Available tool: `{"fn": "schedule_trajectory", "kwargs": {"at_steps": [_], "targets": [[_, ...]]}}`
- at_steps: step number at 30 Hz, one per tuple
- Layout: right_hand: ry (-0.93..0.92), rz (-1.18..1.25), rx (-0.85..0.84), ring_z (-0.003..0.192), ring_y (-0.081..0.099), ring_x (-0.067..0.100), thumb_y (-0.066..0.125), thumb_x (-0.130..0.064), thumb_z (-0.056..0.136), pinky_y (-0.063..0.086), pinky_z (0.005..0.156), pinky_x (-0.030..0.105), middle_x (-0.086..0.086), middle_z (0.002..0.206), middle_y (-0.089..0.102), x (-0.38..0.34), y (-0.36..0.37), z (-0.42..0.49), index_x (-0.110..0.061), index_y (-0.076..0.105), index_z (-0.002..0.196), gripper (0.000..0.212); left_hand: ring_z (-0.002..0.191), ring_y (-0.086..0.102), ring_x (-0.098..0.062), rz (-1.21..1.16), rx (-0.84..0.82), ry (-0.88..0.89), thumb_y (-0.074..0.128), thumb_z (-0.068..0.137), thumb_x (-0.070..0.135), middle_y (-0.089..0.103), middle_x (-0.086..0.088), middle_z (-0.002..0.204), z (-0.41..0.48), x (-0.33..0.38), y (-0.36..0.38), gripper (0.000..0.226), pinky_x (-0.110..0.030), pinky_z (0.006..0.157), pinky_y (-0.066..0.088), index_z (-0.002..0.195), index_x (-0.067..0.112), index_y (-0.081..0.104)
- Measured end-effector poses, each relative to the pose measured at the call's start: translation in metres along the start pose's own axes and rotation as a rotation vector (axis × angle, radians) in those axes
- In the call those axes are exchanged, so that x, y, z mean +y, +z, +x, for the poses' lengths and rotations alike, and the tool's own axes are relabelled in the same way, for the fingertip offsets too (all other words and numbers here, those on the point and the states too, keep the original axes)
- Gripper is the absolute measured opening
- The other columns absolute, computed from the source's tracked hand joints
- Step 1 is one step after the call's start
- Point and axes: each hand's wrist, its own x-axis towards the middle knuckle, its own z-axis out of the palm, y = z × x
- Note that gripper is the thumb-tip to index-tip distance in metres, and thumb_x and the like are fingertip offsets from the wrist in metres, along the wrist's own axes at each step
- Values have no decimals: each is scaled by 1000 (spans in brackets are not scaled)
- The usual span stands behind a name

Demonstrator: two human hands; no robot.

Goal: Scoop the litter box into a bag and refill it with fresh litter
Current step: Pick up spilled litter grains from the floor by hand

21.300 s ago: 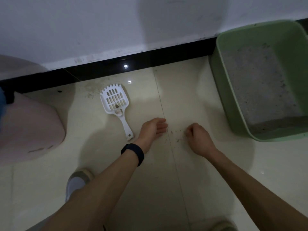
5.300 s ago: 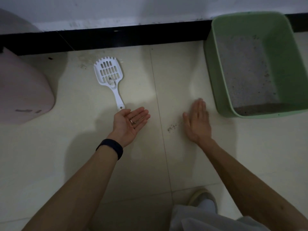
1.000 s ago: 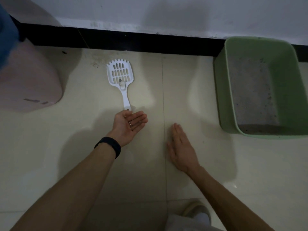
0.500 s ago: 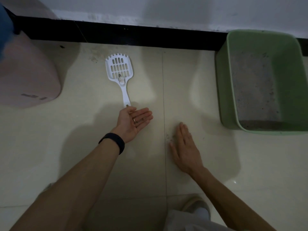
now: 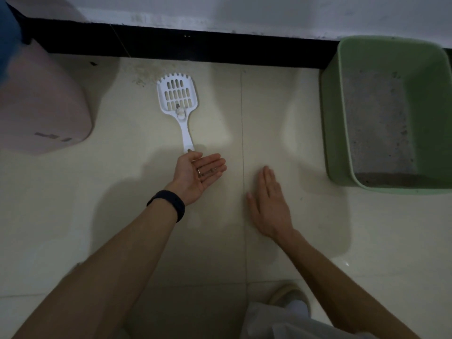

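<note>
A green litter box (image 5: 335,113) stands at the right by the wall, with a thin grey layer of litter (image 5: 376,123) inside. A white slotted scoop (image 5: 179,104) lies on the tiled floor, handle toward me. My left hand (image 5: 195,174) lies palm up just below the scoop's handle, fingers straight, with a few dark litter grains on the fingers. My right hand (image 5: 269,204) lies flat, palm down, on the floor beside the tile seam, left of the box.
A pink rounded container (image 5: 41,106) stands at the left against the black skirting board (image 5: 195,47). Scattered litter dust (image 5: 144,74) lies near the wall above the scoop. My shoe (image 5: 291,297) and trouser leg show at the bottom.
My right hand has slid a little forward and to the right over the floor. My left hand stays palm up by the scoop's handle. The view has shifted slightly.
</note>
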Motion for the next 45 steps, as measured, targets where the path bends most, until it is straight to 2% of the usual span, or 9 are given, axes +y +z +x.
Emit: {"fn": "schedule_trajectory", "kwargs": {"at_steps": [4,10,14,19,23,27,37,42,45], "targets": [[-75,-89,-105,150,-14,15,21,-44,105,0,123,37,5,163,-10,10,-7,12,-10,-1,156,65,104,69,-30,-5,4,7,41,94,25,72,-19,111,-2,2,-2,41,-33,87,56,108,-3,69],[-352,-79,-58,150,13,17,36,-38,105,22,121,37,7,161,21,14,4,-35,-6,29,152,58,104,70,-30,15,7,13,40,94,25,72,-19,111,-2,4,1,42,-32,84,57,110,-3,68],[-325,-34,99,129,48,27,58,-38,96,45,105,37,13,142,52,18,-6,-26,-6,52,138,54,104,69,-30,32,3,-9,40,95,25,72,-19,111,-2,-5,4,42,-32,84,58,110,-3,68],[-214,29,59,110,51,26,71,-39,86,51,89,37,8,122,57,15,-13,-6,-13,62,126,48,104,70,-30,39,2,-21,40,95,25,72,-18,112,-3,-11,6,43,-33,85,58,112,-3,68],[-277,48,166,91,57,26,71,-23,89,52,77,35,7,102,64,13,-1,-8,-9,72,108,24,105,69,-30,36,2,-13,40,95,25,72,-18,111,-3,-8,10,42,-33,88,57,111,-3,68],[-229,15,170,90,60,27,70,-18,89,54,74,35,7,99,67,10,3,-7,-11,73,104,17,106,69,-30,34,4,-10,40,96,26,72,-18,111,-3,-7,9,43,-33,87,57,112,-3,68],[-179,-188,-48,92,55,28,70,-8,80,54,58,38,9,102,59,-3,-12,-8,-11,61,108,29,104,70,-31,40,-6,-29,41,94,25,72,-19,111,-4,-19,10,43,-33,85,56,111,-3,68],[-152,-283,-2,72,54,32,70,11,61,37,41,32,15,81,56,-22,-11,-9,-2,58,87,32,103,70,-31,44,-7,-26,41,95,25,72,-19,109,-6,-24,15,43,-33,86,56,111,-4,68],[-116,-330,16,67,52,32,65,15,57,40,41,31,17,76,54,-32,-10,-9,0,57,83,31,103,70,-30,53,1,-30,41,95,26,73,-19,109,-7,-28,16,43,-34,86,56,111,-4,68]]}}
